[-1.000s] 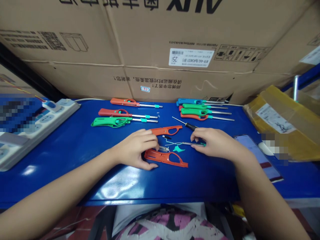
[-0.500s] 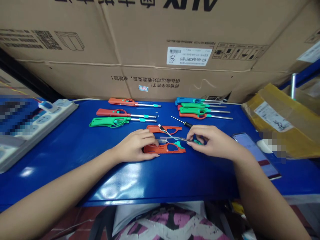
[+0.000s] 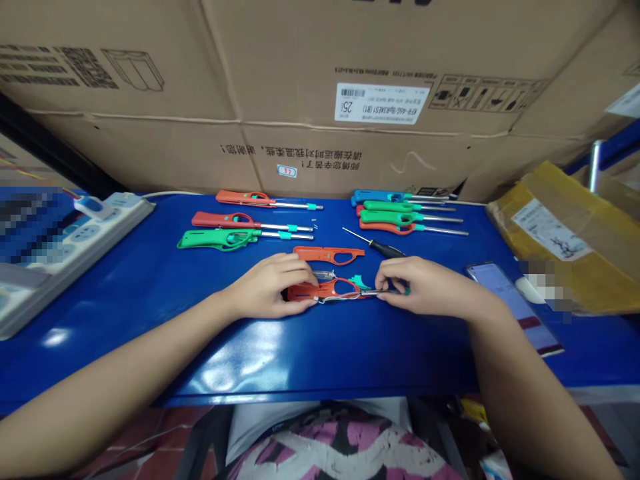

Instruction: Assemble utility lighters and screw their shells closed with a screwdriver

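Observation:
An open orange lighter shell half (image 3: 327,290) lies on the blue table (image 3: 150,293) between my hands. My left hand (image 3: 273,283) is closed on its left end, pinning it down. My right hand (image 3: 425,285) pinches a thin metal tube with a teal tip (image 3: 373,292) and holds it against the shell's right end. A teal trigger piece (image 3: 357,281) sits by the shell. The second orange shell half (image 3: 330,254) lies just behind. A black-handled screwdriver (image 3: 383,247) rests beyond my right hand.
Three finished long lighters (image 3: 240,219) lie at back left, several more (image 3: 400,213) at back right. A power strip (image 3: 75,240) sits far left, a phone (image 3: 510,300) and a yellow parcel (image 3: 560,233) at right. Large cardboard boxes (image 3: 300,87) wall the back.
The orange shell half was turned and shifted back toward the other half. My right hand brought the metal tube down from above the shell to its right end.

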Demonstrator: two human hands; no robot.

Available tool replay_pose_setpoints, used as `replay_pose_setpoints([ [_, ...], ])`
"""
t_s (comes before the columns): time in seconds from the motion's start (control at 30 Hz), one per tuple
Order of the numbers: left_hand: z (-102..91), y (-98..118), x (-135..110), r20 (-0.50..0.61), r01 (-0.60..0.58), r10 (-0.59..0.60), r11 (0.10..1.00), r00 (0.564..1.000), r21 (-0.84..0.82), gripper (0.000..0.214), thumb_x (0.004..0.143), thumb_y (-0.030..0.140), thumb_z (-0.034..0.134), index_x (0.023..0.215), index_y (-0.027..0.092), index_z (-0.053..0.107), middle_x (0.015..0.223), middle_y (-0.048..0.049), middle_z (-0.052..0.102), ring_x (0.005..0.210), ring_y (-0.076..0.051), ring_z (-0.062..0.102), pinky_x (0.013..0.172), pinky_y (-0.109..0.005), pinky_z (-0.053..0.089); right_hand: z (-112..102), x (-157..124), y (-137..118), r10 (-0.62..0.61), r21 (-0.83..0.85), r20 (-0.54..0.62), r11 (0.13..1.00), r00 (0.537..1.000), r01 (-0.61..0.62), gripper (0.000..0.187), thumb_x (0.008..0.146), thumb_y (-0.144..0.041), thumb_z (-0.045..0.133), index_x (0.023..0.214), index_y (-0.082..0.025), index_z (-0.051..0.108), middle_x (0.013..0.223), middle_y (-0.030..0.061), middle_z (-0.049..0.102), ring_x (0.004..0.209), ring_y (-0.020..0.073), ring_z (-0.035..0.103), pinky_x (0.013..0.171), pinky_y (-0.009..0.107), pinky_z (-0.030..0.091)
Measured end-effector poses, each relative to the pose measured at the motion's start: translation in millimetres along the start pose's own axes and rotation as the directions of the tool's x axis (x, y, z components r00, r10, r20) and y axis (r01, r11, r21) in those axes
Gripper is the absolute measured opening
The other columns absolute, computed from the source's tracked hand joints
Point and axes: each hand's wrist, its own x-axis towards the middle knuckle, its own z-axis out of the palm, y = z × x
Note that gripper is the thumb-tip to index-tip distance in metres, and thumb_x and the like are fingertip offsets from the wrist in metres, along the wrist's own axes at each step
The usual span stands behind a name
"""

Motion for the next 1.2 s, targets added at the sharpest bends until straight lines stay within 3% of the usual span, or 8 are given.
replay_pose_setpoints([
  [0.2, 1.2, -0.2, -0.5, -0.038, -0.004, 0.004, 1.0, 0.999, -0.003, 0.024, 0.096, 0.037, 0.062, 0.109, 0.018, 0.069, 0.104, -0.0088, 0.074, 0.096, -0.021, 0.068, 0.088, -0.035, 0.053, -2.1, -1.8, -3.7, -0.079, 0.051, -0.152, 0.995, 0.985, 0.088, 0.005, 0.09, -0.023, 0.062, 0.091, -0.02, 0.067, 0.083, 0.0011, 0.067, 0.066, 0.0126, 0.052, 0.063, 0.026, 0.042],
  [0.5, 1.9, -4.2, -1.7, -0.063, -0.029, 0.028, 1.0, 0.998, -0.012, 0.028, 0.095, 0.037, 0.065, 0.117, 0.019, 0.068, 0.105, -0.0085, 0.075, 0.095, -0.021, 0.068, 0.087, -0.036, 0.054, 5.1, 1.9, 5.3, 0.064, -0.084, 0.027, 0.995, 0.998, -0.062, 0.006, 0.084, -0.016, 0.067, 0.083, -0.022, 0.066, 0.079, -0.0011, 0.067, 0.066, 0.0133, 0.054, 0.059, 0.026, 0.035],
  [1.2, 1.6, -6.7, -1.0, -0.068, -0.058, 0.055, 0.997, 0.996, -0.043, 0.026, 0.094, 0.031, 0.067, 0.116, 0.018, 0.072, 0.1, -0.0085, 0.074, 0.093, -0.021, 0.066, 0.085, -0.035, 0.055, 3.6, 3.1, 3.0, 0.029, -0.124, 0.042, 0.992, 0.999, -0.023, 0.009, 0.089, -0.016, 0.063, 0.086, -0.02, 0.07, 0.088, 0.0018, 0.067, 0.073, 0.0136, 0.058, 0.063, 0.027, 0.035],
])
